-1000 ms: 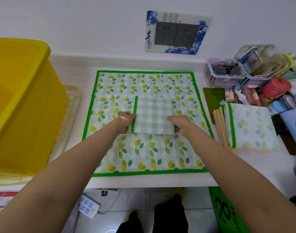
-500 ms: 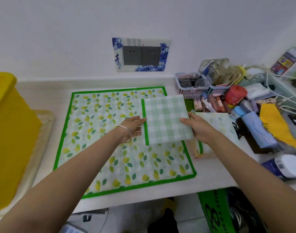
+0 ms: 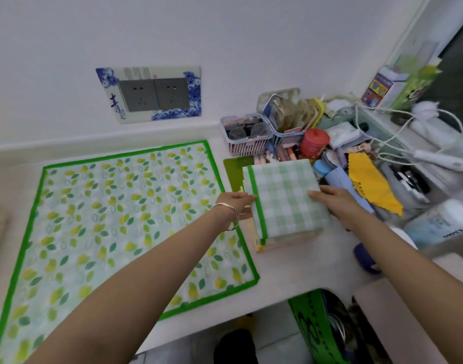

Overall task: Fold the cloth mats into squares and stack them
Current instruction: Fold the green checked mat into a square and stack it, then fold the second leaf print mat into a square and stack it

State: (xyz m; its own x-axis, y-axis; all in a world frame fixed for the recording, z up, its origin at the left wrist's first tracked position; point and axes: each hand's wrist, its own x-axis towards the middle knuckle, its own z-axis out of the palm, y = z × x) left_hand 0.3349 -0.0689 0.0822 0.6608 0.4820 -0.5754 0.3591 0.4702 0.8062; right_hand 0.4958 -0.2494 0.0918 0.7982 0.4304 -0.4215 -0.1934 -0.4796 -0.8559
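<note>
Pinching the checked mat (image 3: 288, 198) between them, left hand (image 3: 235, 203) and right hand (image 3: 334, 203) have carried it off the leaf mat (image 3: 120, 219), over the stack (image 3: 285, 241) beneath.

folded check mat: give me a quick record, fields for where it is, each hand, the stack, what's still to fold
folded check mat: green-and-white square, on or just over the stack, right of the leaf mat
stack: folded mats on the white counter, count unclear
left hand: holds the mat's green-bordered left edge
right hand: holds its right edge, thumb on top
leaf mat: spread flat, unfolded
</note>
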